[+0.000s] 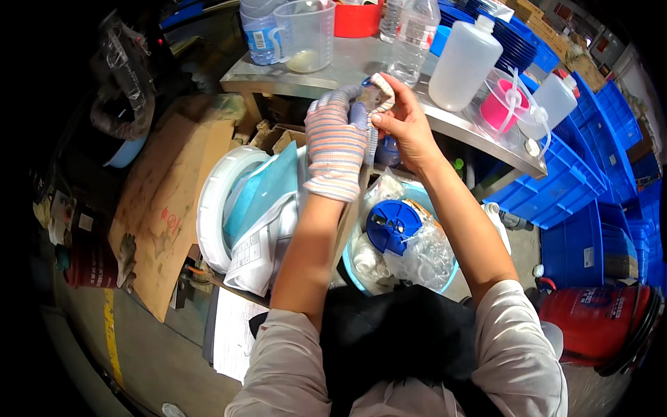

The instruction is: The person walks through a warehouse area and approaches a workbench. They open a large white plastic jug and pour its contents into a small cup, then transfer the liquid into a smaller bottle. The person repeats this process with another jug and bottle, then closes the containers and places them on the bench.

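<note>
My left hand (pixel 338 139) wears a knit work glove striped in orange, grey and white, with its fingers curled. Bare and pinching, my right hand (pixel 410 128) is right beside it, above the front edge of the metal table. Between both hands is a second knit glove (pixel 381 94), pale and ribbed with a bit of blue at its top. Part of it hangs down behind the left fingers. My gloved fingers close against this piece, though their tips are hidden.
On the metal table (pixel 340 87) stand a measuring jug (pixel 306 38), clear bottles, a white plastic bottle (pixel 465 62) and a pink cup (pixel 501 108). Below are a light-blue bin (pixel 358 267) with plastic waste, a white bucket (pixel 212 208), cardboard (pixel 167 201) and blue crates (pixel 549 184).
</note>
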`<state>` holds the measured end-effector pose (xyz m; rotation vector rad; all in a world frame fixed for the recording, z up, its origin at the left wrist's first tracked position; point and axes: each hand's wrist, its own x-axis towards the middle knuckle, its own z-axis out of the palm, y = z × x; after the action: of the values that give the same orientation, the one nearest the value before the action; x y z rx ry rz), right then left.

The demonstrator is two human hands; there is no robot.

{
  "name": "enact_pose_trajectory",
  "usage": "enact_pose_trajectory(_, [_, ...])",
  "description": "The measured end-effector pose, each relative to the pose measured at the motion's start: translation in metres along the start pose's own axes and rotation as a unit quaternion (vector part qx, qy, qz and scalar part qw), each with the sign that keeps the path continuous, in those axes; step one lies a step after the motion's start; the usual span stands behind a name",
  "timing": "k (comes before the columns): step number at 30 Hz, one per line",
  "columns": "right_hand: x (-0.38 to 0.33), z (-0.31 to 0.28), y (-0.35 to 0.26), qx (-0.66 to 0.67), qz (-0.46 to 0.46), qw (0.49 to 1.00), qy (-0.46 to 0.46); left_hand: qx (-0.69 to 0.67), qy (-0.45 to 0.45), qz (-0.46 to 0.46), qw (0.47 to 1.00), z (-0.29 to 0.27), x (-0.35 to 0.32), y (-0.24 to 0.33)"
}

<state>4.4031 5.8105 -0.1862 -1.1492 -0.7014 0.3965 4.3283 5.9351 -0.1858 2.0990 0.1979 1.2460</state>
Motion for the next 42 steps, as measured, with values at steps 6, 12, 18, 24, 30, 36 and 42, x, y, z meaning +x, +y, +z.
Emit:
enact_pose_trajectory(6, [-0.031,-0.023,-0.009,-0.088,-0.044,0.995,0.016,-0.138,-0.055,-0.110,0.983,0.014,-0.028,0.024])
enact_pose_trajectory(12, [-0.044,-0.043,-0.023,-0.110,-0.102,0.988,0.045,-0.251,0.037,-0.189,0.949,0.007,-0.038,0.052])
enact_pose_trajectory(18, [-0.046,-0.035,-0.042,0.130,-0.052,0.990,-0.009,-0.520,-0.109,-0.303,0.791,0.023,-0.061,0.000])
enact_pose_trajectory(24, [-0.057,-0.045,-0.047,-0.031,-0.015,0.999,-0.013,-0.775,-0.196,-0.328,0.503,0.038,-0.066,-0.005])
enact_pose_trajectory(30, [-0.062,-0.050,-0.055,-0.135,-0.018,0.990,-0.039,-0.849,-0.211,-0.301,0.380,0.029,-0.070,0.000])
enact_pose_trajectory(36, [-0.061,-0.046,-0.054,-0.271,-0.020,0.962,-0.037,-0.759,-0.173,-0.233,0.583,0.050,-0.072,0.010])
enact_pose_trajectory(42, [-0.059,-0.048,-0.064,-0.523,-0.094,0.846,-0.048,-0.748,-0.146,-0.292,0.578,0.059,-0.074,0.019])
